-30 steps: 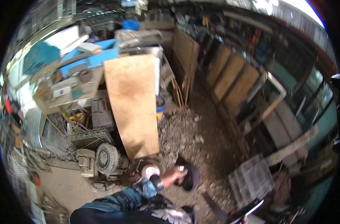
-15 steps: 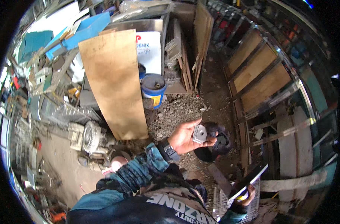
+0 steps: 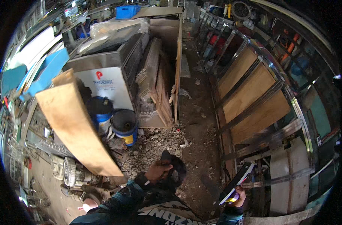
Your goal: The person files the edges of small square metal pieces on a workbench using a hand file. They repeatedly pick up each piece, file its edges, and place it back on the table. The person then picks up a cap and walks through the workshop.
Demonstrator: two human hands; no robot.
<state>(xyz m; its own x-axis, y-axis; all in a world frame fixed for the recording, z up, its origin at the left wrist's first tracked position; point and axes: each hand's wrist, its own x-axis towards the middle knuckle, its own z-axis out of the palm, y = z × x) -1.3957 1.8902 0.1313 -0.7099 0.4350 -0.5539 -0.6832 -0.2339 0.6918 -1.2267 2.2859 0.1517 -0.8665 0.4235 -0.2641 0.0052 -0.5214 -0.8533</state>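
Observation:
My left hand (image 3: 159, 171) is in front of my body, its fingers curled closed; what they hold, if anything, is hidden. Just beyond and beside it is a dark rounded shape (image 3: 178, 173) that I cannot make out. Low on the right, my right hand (image 3: 239, 197) grips a long flat piece (image 3: 238, 181) with a pale edge and a dark face, held tilted. A small yellow and purple item (image 3: 232, 197) shows at the same fingers, its kind unclear.
A tan board (image 3: 75, 123) leans at the left, beside blue buckets (image 3: 124, 128) and a motor-like machine (image 3: 70, 170). Rubble (image 3: 156, 144) covers the ground ahead. A metal frame with wooden panels (image 3: 246, 93) stands along the right. Upright boards (image 3: 177, 75) lean against a large cabinet (image 3: 105, 83).
My left hand was palm up with a small square metal plate with a hole; now it is turned and curled, and the plate is out of sight. The view has swung right and upward.

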